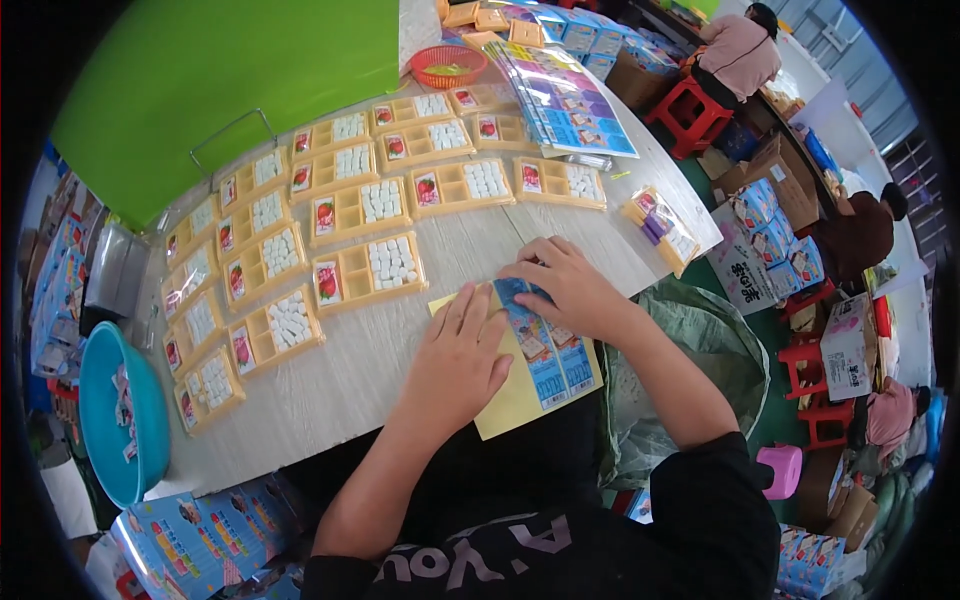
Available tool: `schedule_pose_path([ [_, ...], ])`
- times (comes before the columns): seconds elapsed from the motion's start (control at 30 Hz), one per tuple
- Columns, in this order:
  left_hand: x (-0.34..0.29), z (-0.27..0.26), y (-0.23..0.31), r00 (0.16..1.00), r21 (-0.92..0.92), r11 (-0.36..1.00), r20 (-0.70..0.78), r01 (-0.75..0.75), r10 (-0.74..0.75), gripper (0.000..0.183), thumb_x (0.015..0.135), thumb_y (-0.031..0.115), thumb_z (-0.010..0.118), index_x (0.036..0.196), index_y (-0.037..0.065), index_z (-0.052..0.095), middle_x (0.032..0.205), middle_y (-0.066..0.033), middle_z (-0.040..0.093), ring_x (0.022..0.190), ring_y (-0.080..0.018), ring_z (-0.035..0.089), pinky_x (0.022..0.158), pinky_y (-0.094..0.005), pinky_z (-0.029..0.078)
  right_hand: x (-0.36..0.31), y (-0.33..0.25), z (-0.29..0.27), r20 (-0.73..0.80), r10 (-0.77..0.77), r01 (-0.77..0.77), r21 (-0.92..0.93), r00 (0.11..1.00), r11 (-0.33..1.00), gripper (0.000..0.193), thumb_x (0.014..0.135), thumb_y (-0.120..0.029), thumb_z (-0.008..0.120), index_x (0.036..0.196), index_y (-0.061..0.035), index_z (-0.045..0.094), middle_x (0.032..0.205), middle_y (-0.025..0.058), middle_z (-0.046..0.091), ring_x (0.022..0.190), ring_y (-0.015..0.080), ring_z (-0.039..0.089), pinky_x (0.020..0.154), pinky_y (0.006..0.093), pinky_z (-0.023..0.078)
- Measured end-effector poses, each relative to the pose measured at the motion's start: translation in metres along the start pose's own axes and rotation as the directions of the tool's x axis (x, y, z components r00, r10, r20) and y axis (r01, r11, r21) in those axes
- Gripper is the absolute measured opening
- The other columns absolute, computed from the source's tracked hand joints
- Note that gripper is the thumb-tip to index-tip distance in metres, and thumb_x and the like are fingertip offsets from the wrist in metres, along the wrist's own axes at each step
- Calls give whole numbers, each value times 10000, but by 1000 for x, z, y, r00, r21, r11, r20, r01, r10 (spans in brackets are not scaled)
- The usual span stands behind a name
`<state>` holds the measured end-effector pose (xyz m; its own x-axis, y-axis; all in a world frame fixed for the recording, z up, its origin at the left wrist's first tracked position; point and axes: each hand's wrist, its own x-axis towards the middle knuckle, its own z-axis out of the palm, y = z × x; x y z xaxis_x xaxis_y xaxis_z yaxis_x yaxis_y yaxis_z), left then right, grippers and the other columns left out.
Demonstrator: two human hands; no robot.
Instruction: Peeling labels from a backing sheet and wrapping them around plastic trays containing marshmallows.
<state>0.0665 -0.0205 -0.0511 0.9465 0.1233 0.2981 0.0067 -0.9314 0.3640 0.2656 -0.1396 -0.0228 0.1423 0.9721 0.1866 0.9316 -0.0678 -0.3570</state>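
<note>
A yellow-backed sticker sheet (590, 385) with blue printed labels lies at the table's near edge, partly over my lap. My left hand (462, 350) rests flat on its left side, fingers stretched out. Over the sheet's upper part my right hand (570, 288) is bent, thumb and fingers closing at a blue label (512, 290); the exact grip is partly hidden. Beyond my hands stand rows of tan plastic trays (355, 285), most holding small white pieces (392, 262) and a strawberry-printed packet (327, 283).
A stack of printed sheets (570, 105) lies at the far right, near a red basket (448, 68). One tray with purple pieces (660, 228) sits by the right edge. A turquoise tub (125, 415) is at the left. Other people (740, 50) sit along the right.
</note>
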Motion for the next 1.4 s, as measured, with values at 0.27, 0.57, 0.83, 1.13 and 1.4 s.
schedule_pose_path([
  [0.27,-1,4,1,996,59,997,-83,39,-34,570,873,322,669,1327,17,509,1486,-254,388,1445,-397,315,1169,-538,248,-1,0,-6,31,-33,34,-52,999,998,335,857,-180,715,1179,-128,638,1120,106,584,1126,317,553,1010,439,417],
  [0.57,-2,1,3,988,30,994,-113,106,-102,661,852,379,691,1373,30,483,1461,-213,418,1406,-346,353,1171,-518,212,7,5,-13,101,-50,50,-5,994,999,334,825,-160,727,1122,-83,596,1116,118,585,1116,337,558,1009,439,417],
  [0.83,-5,0,1,994,58,994,-73,91,-87,648,847,394,699,1353,35,512,1445,-173,433,1394,-311,363,1164,-502,209,7,-2,-12,88,-98,99,-11,991,995,367,835,-157,720,1189,-124,629,1074,110,576,1062,322,562,974,426,448],
  [1.13,-4,0,3,993,51,995,-83,86,-82,647,836,405,725,1325,24,541,1403,-159,455,1355,-287,399,1149,-491,250,3,5,-10,66,-141,144,-47,988,988,369,836,-158,723,1201,-164,673,1064,87,584,1032,294,575,943,411,472],
  [1.4,-5,-2,-1,993,38,996,-97,79,-75,645,838,388,726,1321,2,539,1397,-177,458,1351,-323,394,1148,-489,251,10,5,-12,69,-171,175,-43,983,984,283,833,-158,737,1099,-114,653,1083,88,588,1054,305,575,970,410,462],
])
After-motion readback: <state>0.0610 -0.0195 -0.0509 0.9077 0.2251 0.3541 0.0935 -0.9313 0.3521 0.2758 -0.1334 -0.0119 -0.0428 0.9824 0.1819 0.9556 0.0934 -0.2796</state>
